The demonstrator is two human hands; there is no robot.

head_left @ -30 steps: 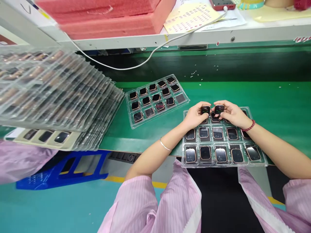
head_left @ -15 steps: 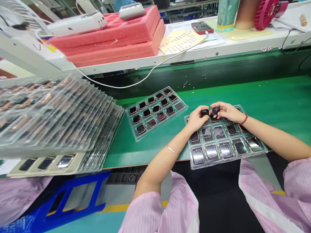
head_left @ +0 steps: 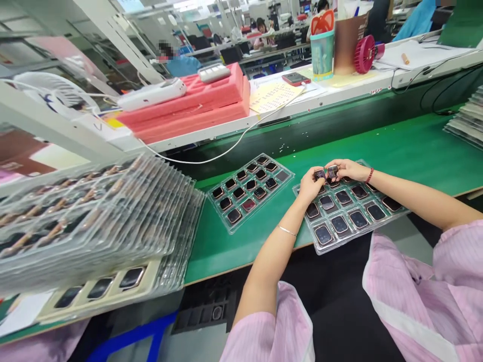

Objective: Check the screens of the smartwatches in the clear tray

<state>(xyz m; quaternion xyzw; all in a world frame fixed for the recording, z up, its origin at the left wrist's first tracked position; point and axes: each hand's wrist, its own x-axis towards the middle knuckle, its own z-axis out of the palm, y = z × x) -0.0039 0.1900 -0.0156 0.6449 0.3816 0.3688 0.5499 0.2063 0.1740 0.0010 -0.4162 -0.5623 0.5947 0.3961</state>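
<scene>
Left hand [head_left: 310, 188] and right hand [head_left: 345, 169] each pinch 1 watch [head_left: 319, 174], right of frame centre. Loaded tray [head_left: 339, 244] lies beneath them.

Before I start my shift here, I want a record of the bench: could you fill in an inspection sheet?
Surface: glossy green bench top, trays lying on it.
Work items: black square gold-rimmed device in the left hand; second black square device in the right hand; clear rectangular plastic tray of similar devices beneath; another clear plastic tray of devices to its left.
Clutter: tall pile of clear plastic trays, far left; red foam blocks on the white metal shelf.
Hands: each closed on one device.
Cables: thin white cable drooping before the shelf; thin black cables at right.
Surroundings: people at other benches, blurred; blue plastic frame below the bench.
</scene>
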